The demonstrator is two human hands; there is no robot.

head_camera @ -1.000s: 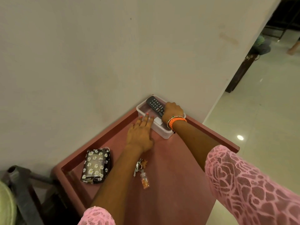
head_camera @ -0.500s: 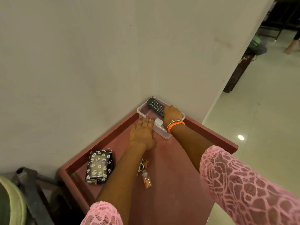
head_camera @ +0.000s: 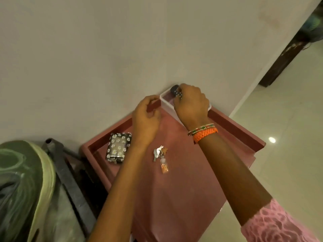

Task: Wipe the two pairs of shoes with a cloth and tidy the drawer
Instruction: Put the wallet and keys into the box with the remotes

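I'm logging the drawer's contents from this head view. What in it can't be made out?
- Remote: mostly hidden under the right hand; only its far end shows.
- White box: its inside is largely covered by the same hand.
- Left hand: whether its curled fingers hold anything cannot be told.
- Drawer: near end cut off by the bottom edge.
- Shoes, cloth: not in view.

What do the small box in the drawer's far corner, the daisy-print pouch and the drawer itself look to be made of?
Small box: probably translucent white plastic, thin smooth walls.
Daisy-print pouch: likely printed fabric or faux leather, with a shiny metal-looking clasp at its near edge; the look leaves it open.
Drawer: reddish-pink, matte, thick straight walls; painted wood or laminate, cannot tell which.
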